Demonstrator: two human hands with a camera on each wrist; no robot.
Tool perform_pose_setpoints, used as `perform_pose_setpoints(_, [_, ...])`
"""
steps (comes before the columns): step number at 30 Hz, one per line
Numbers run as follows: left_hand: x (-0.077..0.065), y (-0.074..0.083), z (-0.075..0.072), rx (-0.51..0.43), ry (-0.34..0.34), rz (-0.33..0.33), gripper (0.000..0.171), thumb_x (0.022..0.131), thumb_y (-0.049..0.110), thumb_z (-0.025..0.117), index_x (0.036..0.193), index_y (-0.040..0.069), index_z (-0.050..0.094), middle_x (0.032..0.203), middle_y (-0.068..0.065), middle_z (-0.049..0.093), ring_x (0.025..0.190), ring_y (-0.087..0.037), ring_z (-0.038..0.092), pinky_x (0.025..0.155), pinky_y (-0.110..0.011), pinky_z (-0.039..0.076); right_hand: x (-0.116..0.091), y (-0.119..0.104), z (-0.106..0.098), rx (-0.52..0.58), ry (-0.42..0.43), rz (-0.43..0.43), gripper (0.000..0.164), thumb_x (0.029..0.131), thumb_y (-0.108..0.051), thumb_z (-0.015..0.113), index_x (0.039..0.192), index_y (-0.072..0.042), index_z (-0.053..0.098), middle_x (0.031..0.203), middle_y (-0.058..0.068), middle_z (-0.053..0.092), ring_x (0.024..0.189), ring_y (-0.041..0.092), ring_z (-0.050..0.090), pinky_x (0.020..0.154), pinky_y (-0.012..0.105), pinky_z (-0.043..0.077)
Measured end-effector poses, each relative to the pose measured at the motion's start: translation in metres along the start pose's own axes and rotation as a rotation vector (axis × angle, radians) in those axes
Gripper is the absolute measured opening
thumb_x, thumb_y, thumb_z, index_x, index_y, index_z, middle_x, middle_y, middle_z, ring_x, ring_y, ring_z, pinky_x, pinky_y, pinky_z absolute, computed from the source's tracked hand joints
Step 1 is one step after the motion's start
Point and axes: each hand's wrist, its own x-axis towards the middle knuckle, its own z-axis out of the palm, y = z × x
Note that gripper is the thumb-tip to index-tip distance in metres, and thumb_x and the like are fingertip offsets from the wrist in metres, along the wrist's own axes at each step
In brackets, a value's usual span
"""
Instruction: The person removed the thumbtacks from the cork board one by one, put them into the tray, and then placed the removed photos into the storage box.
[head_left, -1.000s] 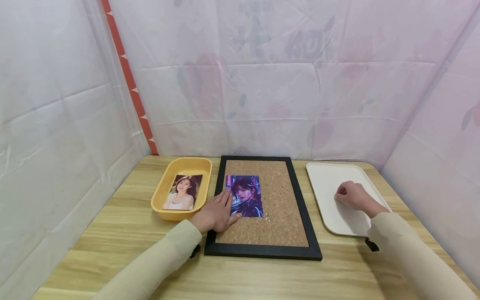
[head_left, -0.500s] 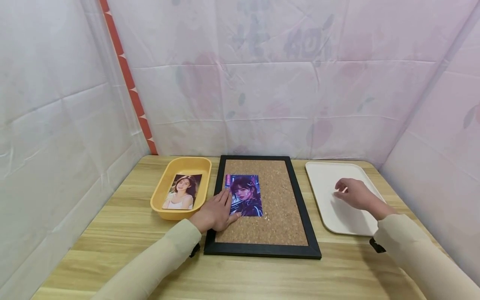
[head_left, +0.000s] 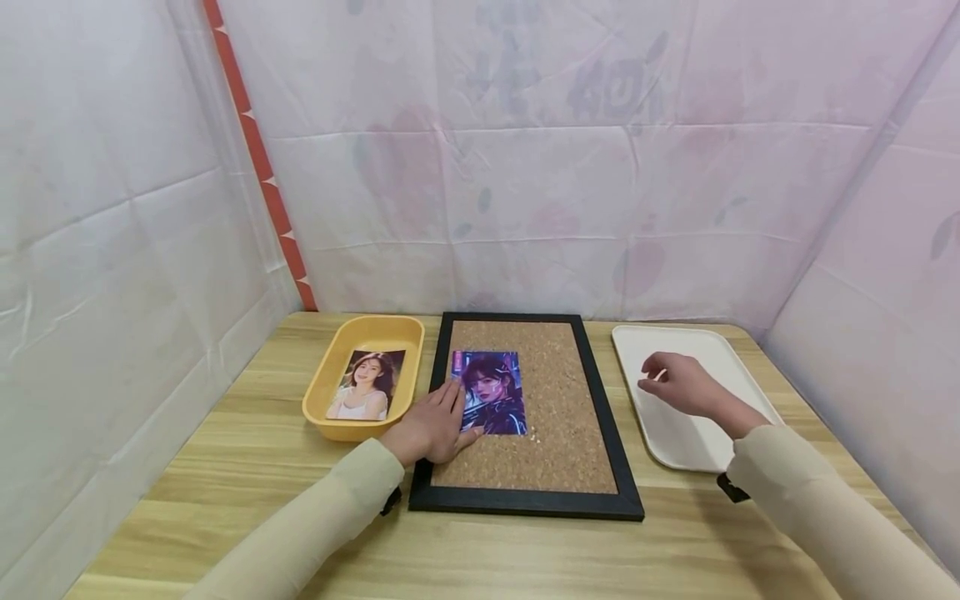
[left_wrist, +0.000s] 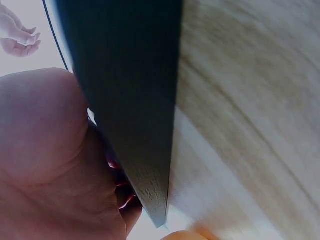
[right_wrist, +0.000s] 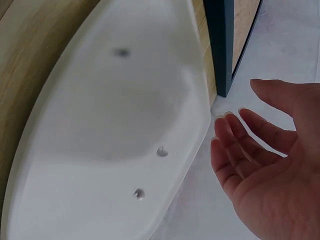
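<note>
My left hand (head_left: 431, 425) lies flat with straight fingers over the left side of the framed cork board (head_left: 562, 458), touching the left edge of a purple-blue illustrated photo card (head_left: 493, 396). In the left wrist view its palm stands beside the black frame (left_wrist: 135, 100). My right hand (head_left: 681, 385) hovers above the white tray (head_left: 697, 343), fingers loosely bent and thumb apart from them. In the right wrist view nothing shows between thumb and fingers. Small clear pieces, perhaps push pins, lie on the tray; one clear piece (right_wrist: 162, 151) is near its edge.
Left of the board stands a yellow plastic basin (head_left: 315, 400) holding a portrait photo (head_left: 367, 385). All of it rests on a wood-grain table (head_left: 225, 467). Pale curtains (head_left: 540, 183) hang behind and on both sides.
My right hand has parted its thumb and fingers from a pinch at the tray, then shifted left toward the tray's left edge. My left hand and the photo card stay put.
</note>
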Motion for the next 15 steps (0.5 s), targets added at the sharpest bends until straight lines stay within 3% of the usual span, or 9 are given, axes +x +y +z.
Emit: perform_pose_setpoints(15, [0.000, -0.001, -0.001, 0.000, 0.005, 0.010, 0.085, 0.105, 0.064, 0.027, 0.164, 0.003, 0.017, 0.172, -0.015, 0.006, 0.158, -0.032, 0.007, 0.126, -0.044, 0.015, 0.025, -0.045, 0.011, 0.066, -0.083, -0.048, 0.025, 0.098, -0.014, 0.067, 0.110, 0.008, 0.065, 0.097, 0.012, 0.069, 0.089, 0.025, 0.065, 0.074, 0.040, 0.054])
